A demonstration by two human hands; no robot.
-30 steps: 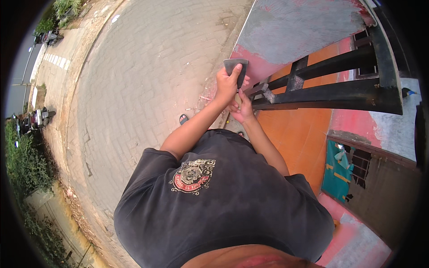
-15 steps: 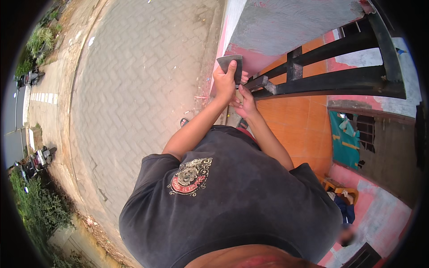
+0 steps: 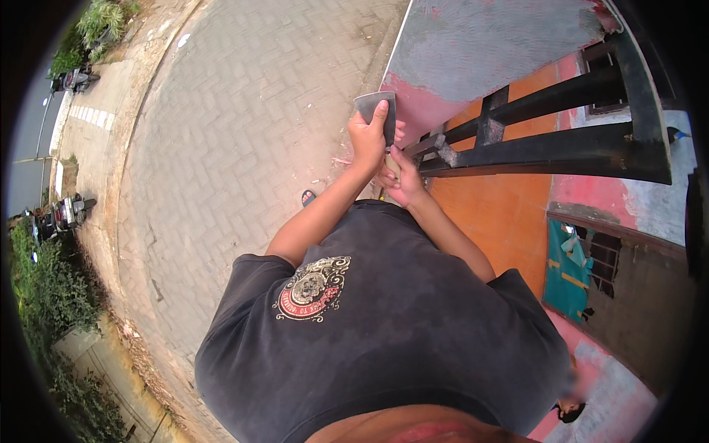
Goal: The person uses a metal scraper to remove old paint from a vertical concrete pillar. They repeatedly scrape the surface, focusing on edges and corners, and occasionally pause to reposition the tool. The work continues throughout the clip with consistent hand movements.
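Both my hands are in front of me around a scraper [image 3: 389, 120] with a flared grey blade and a pale handle. My left hand [image 3: 365, 142] is closed on the blade, its thumb lying flat across the face and its fingertips showing past the far edge. Lower down, my right hand [image 3: 405, 183] is closed round the handle, the thumb pointing up toward the blade. Part of the handle is hidden by the fingers.
A black railing [image 3: 546, 151] juts in close to the right of my hands, beside a pink and grey wall [image 3: 487, 44]. Orange tiles [image 3: 491, 214] lie beyond it. Grey paving [image 3: 229, 111] spreads left. A person [image 3: 569, 408] is at the lower right.
My hands keep their hold on the scraper and have shifted only slightly. The view has turned a little, so the railing, wall and road sit differently; the orange chair has left view.
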